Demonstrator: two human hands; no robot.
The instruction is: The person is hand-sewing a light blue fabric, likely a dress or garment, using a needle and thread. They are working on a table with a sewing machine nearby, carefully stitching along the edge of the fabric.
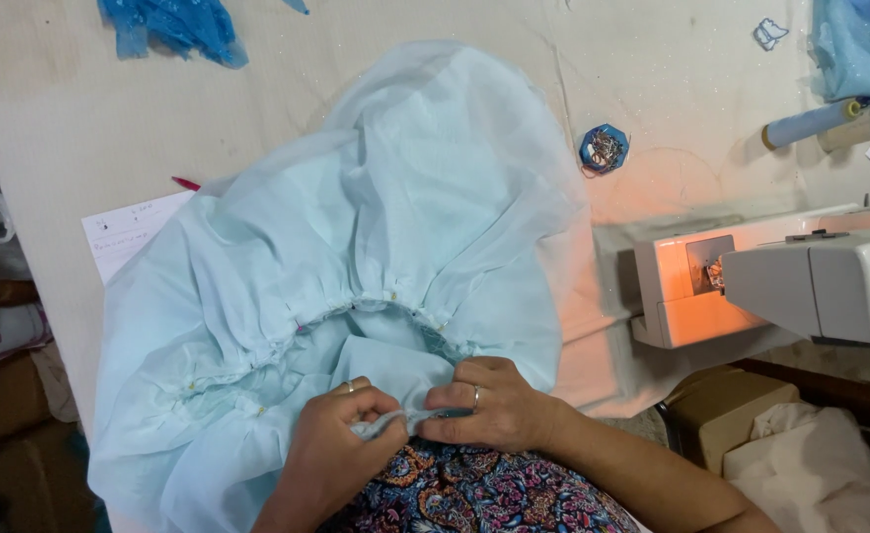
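Both hands sit at the lower centre of the frame, pinching one folded edge of the pale blue gathered fabric (356, 266): the left hand (341, 444) closed around it, the right hand (494, 405) pressing it with thumb and fingers. The fabric spreads over the table (50, 109), leaving bare tabletop along the top. At the right edge a white sewing machine (780, 281) is cut off. Its needle is hidden.
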